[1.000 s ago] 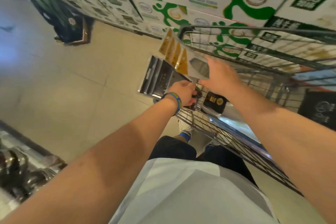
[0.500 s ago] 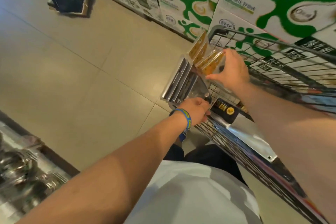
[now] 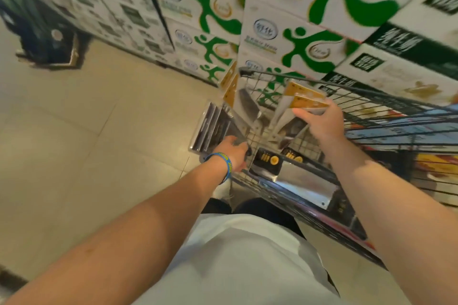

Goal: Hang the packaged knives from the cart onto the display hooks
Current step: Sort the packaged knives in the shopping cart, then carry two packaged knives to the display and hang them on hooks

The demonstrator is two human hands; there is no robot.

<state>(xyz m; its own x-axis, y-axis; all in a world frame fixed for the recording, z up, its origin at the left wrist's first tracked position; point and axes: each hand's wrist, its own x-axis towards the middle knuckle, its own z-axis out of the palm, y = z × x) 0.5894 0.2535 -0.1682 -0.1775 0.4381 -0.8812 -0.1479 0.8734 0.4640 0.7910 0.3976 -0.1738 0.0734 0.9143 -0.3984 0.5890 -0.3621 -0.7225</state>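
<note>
A wire shopping cart [image 3: 386,104] stands in front of me, to the right. My left hand [image 3: 234,153], with a blue wristband, grips the lower end of a stack of packaged knives [image 3: 218,124] in clear blisters with yellow card tops, held just outside the cart's near left corner. My right hand [image 3: 322,124] pinches a second bunch of knife packages [image 3: 303,100] by their yellow cards, above the cart's basket. No display hooks are in view.
Stacked white and green cartons [image 3: 285,32] form a wall behind the cart. Beige tiled floor [image 3: 86,143] spreads to the left. A dark display stand [image 3: 47,39] sits at the far left. The cart's handle bar [image 3: 297,181] with a shiny plate is near my waist.
My right hand has pulled some packages away from the stack to the right, over the cart. The left hand keeps its stack. The camera has tilted, blurring the cartons.
</note>
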